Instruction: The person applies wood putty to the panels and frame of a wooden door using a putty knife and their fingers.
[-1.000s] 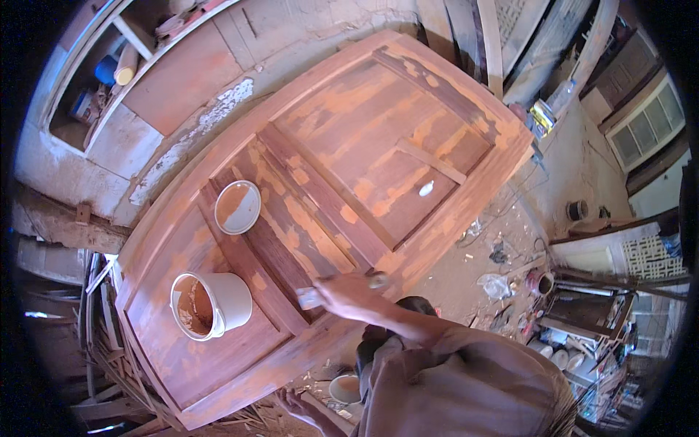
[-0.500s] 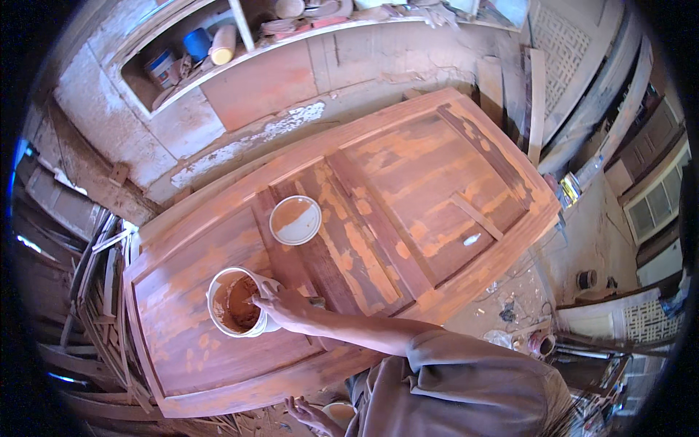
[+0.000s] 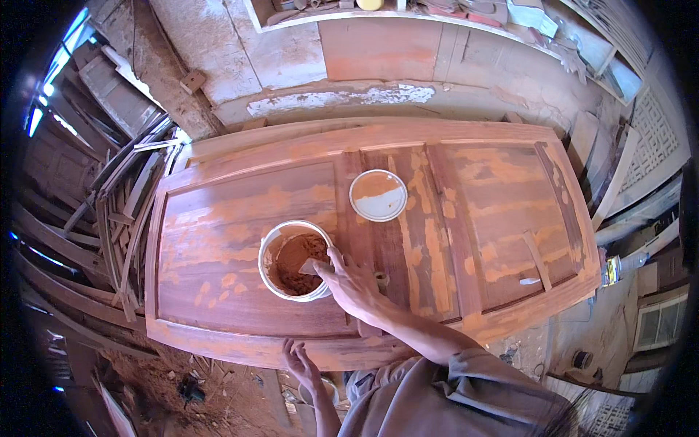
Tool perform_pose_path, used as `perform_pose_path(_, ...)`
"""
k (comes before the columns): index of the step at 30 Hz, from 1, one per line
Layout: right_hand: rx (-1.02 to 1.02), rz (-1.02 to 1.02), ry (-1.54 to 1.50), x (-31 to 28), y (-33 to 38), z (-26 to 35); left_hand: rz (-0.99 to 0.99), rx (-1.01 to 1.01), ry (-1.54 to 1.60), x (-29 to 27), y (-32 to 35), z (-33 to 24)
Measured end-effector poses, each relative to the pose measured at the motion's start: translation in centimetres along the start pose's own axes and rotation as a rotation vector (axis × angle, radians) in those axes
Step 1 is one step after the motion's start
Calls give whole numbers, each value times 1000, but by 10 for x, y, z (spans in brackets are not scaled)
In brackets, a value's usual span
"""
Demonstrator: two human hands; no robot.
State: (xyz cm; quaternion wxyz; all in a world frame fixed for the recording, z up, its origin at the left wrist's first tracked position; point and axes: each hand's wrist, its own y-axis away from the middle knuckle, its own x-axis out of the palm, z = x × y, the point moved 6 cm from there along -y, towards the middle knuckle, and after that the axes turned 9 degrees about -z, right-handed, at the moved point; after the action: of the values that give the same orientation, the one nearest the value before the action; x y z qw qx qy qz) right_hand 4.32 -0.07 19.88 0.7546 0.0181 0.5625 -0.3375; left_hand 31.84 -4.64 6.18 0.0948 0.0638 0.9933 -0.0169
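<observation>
A white bucket point(image 3: 266, 285) of reddish-brown wood filler point(image 3: 288, 255) stands on a wooden panelled door point(image 3: 244, 309) lying flat. My right hand point(image 3: 351, 285) reaches over the bucket's right rim. Its fingers are closed round a putty knife point(image 3: 312, 267), whose pale blade is down in the filler; the grip is mostly hidden by the hand. Just off the door's near edge, my left hand point(image 3: 300, 364) hangs with loosely bent fingers apart and nothing in them. Orange-brown filler patches cover much of the door.
A round white lid point(image 3: 380, 205), partly smeared with filler, lies beyond the bucket. A thin wooden strip point(image 3: 537, 261) rests on the right panel. Scrap timber point(image 3: 127, 218) is stacked at the left. Behind the door runs a wall with a cluttered shelf point(image 3: 466, 25).
The view has swung, so the door now lies more level across it. The putty knife's blade has come into sight in the bucket. My left hand shows more fully.
</observation>
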Motion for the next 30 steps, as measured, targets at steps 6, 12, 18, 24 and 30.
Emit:
perform_pose_path(6, 13, 81, 66, 3, -3, -10, 66, -48, -21, 17, 8, 14)
perform_pose_path(12, 96, 296, 46, -8, 9, -13, 74, -31, -22, 20, 19, 3)
perform_pose_path(18, 61, 266, -47, -8, 47, -6, 49, -63, -159, 5, 22, -5)
perform_pose_path(24, 173, 379, -50, -30, 75, 2, 2, -49, -160, -5, 45, -10)
perform_pose_path(30, 123, 472, -207, -42, 158, -24, -39, -17, -84, -31, 97, -10)
